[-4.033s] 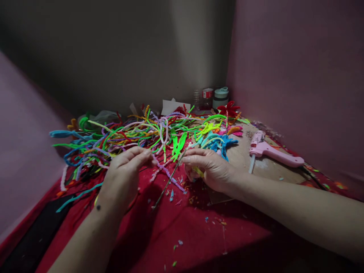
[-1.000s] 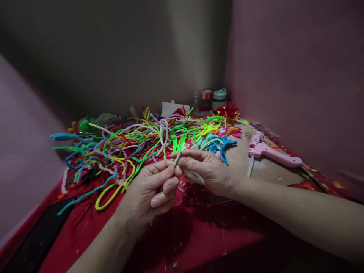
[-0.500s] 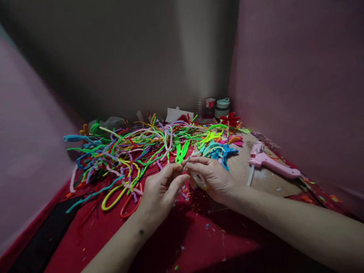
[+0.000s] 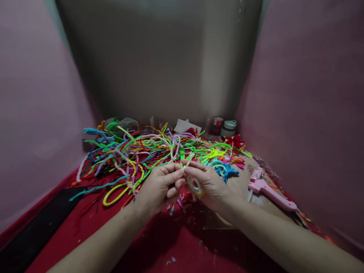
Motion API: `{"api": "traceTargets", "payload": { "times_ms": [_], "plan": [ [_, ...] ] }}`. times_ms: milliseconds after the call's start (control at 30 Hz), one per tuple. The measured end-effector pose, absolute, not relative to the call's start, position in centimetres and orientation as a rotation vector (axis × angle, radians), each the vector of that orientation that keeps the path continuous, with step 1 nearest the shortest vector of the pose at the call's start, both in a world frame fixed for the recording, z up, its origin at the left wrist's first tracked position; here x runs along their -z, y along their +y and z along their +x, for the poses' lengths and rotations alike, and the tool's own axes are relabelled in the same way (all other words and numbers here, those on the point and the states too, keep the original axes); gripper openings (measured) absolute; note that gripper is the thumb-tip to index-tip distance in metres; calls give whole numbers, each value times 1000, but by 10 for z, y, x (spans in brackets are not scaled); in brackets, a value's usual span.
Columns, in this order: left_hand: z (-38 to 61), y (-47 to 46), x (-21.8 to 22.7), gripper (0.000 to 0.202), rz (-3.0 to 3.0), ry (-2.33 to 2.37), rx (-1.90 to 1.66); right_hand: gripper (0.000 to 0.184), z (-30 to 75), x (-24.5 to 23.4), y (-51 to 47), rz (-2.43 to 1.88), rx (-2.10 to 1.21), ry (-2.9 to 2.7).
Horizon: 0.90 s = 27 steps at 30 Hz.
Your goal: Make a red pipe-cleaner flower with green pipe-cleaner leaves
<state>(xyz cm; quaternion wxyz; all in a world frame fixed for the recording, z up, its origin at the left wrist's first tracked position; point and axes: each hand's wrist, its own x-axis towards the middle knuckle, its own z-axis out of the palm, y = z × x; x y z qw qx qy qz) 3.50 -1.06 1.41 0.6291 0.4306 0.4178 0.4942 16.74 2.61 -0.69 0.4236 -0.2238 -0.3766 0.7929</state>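
Note:
My right hand point(image 4: 209, 178) is closed around a roll of clear tape point(image 4: 196, 186), whose ring hangs below the fingers. A thin pale strip point(image 4: 190, 160) sticks up from between the fingertips of both hands; whether it is tape or something else I cannot tell. My left hand point(image 4: 162, 184) pinches at the lower end of this strip, thumb against forefinger, with its other fingers curled. Behind the fingertips lie bright green fuzzy loops point(image 4: 182, 154), partly hidden by the hands.
A large tangle of coloured pipe cleaners point(image 4: 127, 153) spreads across the red cloth point(image 4: 159, 242). On cardboard point(image 4: 240, 182) at right lie a pink glue gun point(image 4: 264, 187) and blue fuzzy pieces point(image 4: 227, 172). A lidded cup point(image 4: 229, 128) and a red-labelled bottle point(image 4: 217, 123) stand behind.
The camera view has tilted and shifted. My left fingers have closed into a tighter pinch near the right fingertips, and the pale strip now shows more clearly above them.

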Motion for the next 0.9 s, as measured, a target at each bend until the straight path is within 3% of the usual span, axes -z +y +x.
{"api": "traceTargets", "payload": {
  "times_ms": [233, 533, 900],
  "plan": [
    [38, -3, -12, 21, 1037, 961, -1050, 19, 171, 16, 39, -571, -1987, -871],
    [35, -8, 16, 16, 2021, 1390, -1253, 13, 171, 27, 30, -674, -1873, -952],
    [38, -12, -6, 19, 1234, 1201, -1125, 11, 173, 36, 24, -580, -1798, -1119]
  ]
}}
